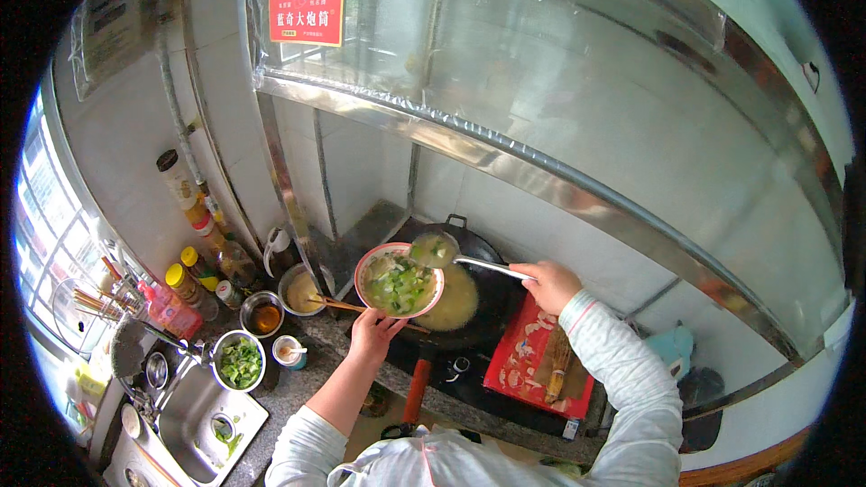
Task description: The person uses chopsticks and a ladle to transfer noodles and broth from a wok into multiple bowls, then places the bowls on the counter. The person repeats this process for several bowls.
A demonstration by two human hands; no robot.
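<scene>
My left hand (374, 336) holds a red-rimmed bowl (433, 308) by its near edge, above the wok. In it are broth and chopped green vegetables (398, 287). My right hand (549, 284) grips the metal handle of a ladle (492, 266). The ladle's cup, with broth and green bits in it, is at the bowl's right rim. Below lies the black wok (484, 247), holding cloudy yellowish soup (454, 304); its reddish handle (417, 389) points towards me. Wooden chopsticks (342, 304) run beside my left hand; I cannot tell whether it holds them.
Left on the counter stand a bowl of chopped greens (239, 360), a metal bowl of brown liquid (265, 316), a basin of pale paste (302, 291) and several bottles. Nearer is a steel sink (193, 412). Right of the wok, a whisk brush (558, 372) rests on a red box (517, 352).
</scene>
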